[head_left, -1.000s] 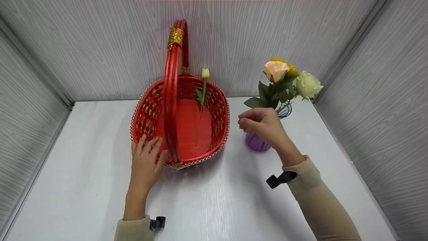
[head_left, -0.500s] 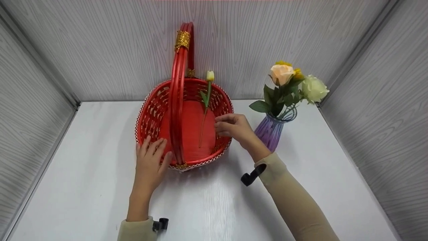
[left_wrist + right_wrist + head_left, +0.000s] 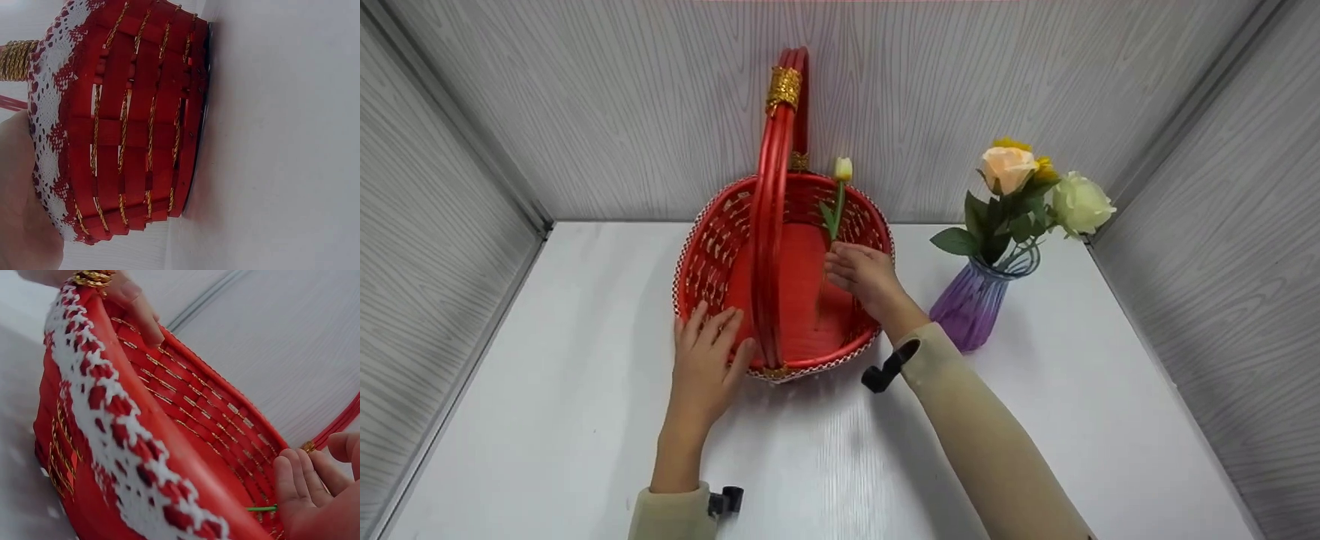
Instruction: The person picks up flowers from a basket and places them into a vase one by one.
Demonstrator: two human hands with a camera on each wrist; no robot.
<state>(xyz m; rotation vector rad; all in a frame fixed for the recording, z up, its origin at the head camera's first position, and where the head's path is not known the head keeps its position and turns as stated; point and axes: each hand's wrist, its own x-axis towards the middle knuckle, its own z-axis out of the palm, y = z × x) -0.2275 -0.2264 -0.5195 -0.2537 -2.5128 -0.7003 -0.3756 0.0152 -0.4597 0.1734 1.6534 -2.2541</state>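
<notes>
A red woven basket [image 3: 799, 255] with a tall arched handle stands on the table. A pale yellow tulip [image 3: 844, 169] leans inside it, its bloom above the far rim and its thin stem reaching the basket floor. My left hand [image 3: 706, 367] rests on the near left rim, fingers spread over the edge. Reaching over the right rim, my right hand [image 3: 866, 277] has its fingertips at the tulip's stem. In the right wrist view the green stem [image 3: 261, 508] runs behind the fingers, and the thumb stands apart from them; any contact with the stem is hidden.
A blue-to-purple glass vase [image 3: 975, 304] stands right of the basket, holding a peach rose [image 3: 1008, 168], a pale green rose [image 3: 1080, 203] and yellow flowers. Grey wood-grain panels enclose the white table [image 3: 825, 465]. White lace [image 3: 56, 118] trims the basket's rim.
My right hand has moved left from in front of the vase, over the basket's rim to the tulip stem. The left hand stays on the rim. The whole view has shifted slightly.
</notes>
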